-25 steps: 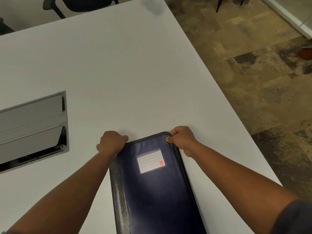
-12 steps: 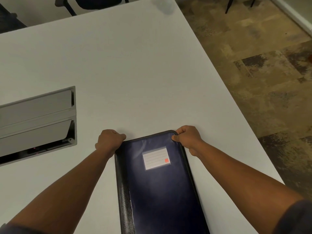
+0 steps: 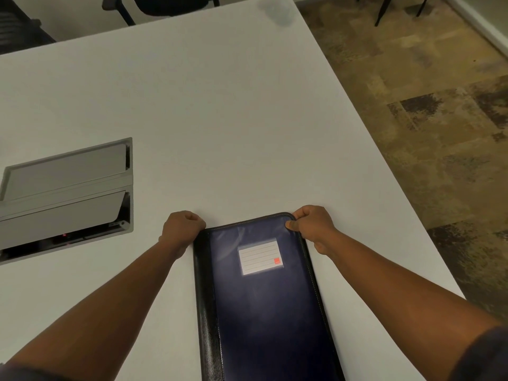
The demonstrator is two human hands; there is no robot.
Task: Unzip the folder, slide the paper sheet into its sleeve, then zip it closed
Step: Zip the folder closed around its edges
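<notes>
Dark blue folder (image 3: 264, 292) flat on white table (image 3: 220, 119), near edge, closed — no gap along the visible zip line, no paper sheet anywhere in view. Left hand (image 3: 181, 229) fisted against far-left corner, right hand (image 3: 310, 226) pinching far-right corner, likely on the zipper pull, though pull itself hidden. Looks like very start or very end — cannot tell which.

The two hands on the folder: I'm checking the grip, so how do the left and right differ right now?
The left hand is a closed fist at the far left corner of the folder, by the black spine; the right hand is at the far right corner, on the stitched edge. The left thumb is hidden; the right thumb presses on the cover. Both are closed at the folder's far end, which lies flat on the table.
</notes>
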